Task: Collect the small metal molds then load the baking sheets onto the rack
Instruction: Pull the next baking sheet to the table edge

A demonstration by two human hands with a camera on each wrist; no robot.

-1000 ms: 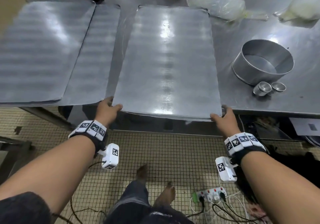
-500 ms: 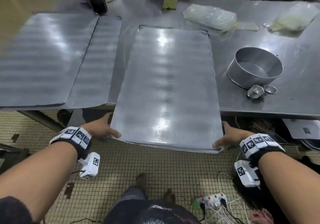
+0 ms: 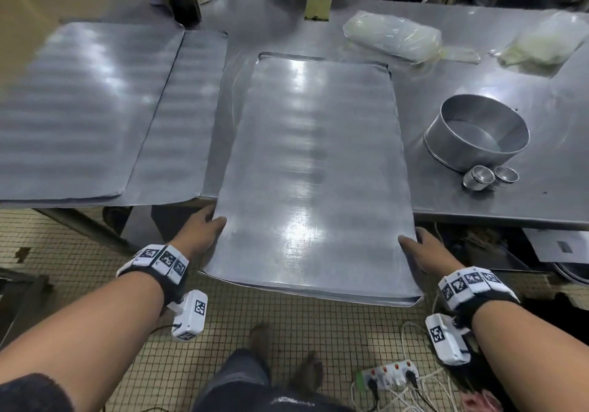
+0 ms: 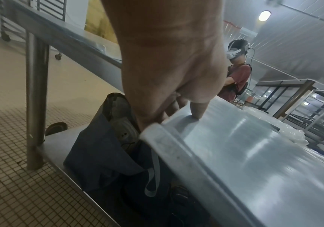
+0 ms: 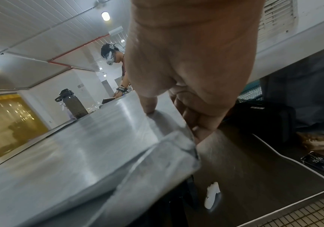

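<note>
Head view gives me the steel counter (image 3: 478, 70) running across the whole frame, and I read everything else off it. Biggest on it are the baking sheets: two overlapping sheets (image 3: 95, 108) lie flat on the left part, and a third baking sheet (image 3: 312, 162) sits in the middle with its near end hanging out past the counter edge over the tiled floor (image 3: 287, 332).

I have that middle sheet by its two long edges near the overhanging end. My left hand (image 3: 199, 236) grips the left edge; from the left wrist view the thumb (image 4: 197, 110) lies on the top face while the other fingers curl underneath the rim. My right hand (image 3: 424, 252) grips the right edge the same way, thumb (image 5: 147, 104) on top and fingers wrapped below, as the right wrist view shows.

Right of the held sheet stands a round cake tin (image 3: 478, 131), upright and open at the top. Beyond it lie two clear plastic bags (image 3: 392, 36) with pale contents. Just in front of the tin are the small metal molds (image 3: 490, 177), two little cups touching each other and close against the tin's base, well apart from both hands. On the floor by my right foot lies a power strip (image 3: 389, 375) with white cables.
</note>
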